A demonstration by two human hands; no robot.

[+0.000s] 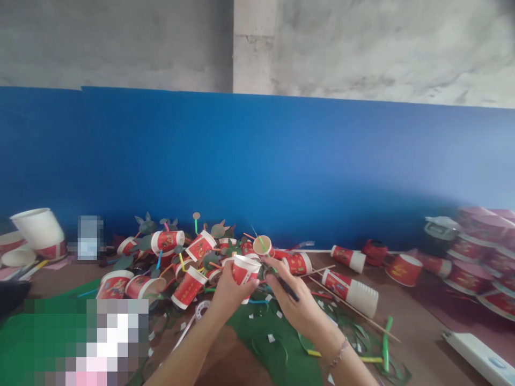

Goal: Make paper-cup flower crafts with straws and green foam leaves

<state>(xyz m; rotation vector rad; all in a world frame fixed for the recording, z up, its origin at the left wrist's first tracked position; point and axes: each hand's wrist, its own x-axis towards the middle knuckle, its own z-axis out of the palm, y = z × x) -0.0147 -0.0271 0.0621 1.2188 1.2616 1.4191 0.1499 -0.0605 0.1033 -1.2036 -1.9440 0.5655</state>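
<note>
My left hand point(228, 289) is closed around a red and white paper cup point(243, 272), which tilts slightly with its white rim up. Close beside it on the right, my right hand point(295, 305) grips a slim black pen-like tool point(288, 287); its tip, near the cup's rim, is too blurred to make out. Behind both hands lies a heap of similar cups, many with coloured straws and green paper cut-outs. One upright cup with a green straw point(263, 245) stands just beyond my fingers.
Green paper point(273, 343) and scraps lie below my hands. A tape roll point(202, 309) is to the left. Nested cups point(356, 295), a wooden stick point(374, 321) and a white box point(478, 351) lie to the right. A blue panel point(257, 161) closes off the back.
</note>
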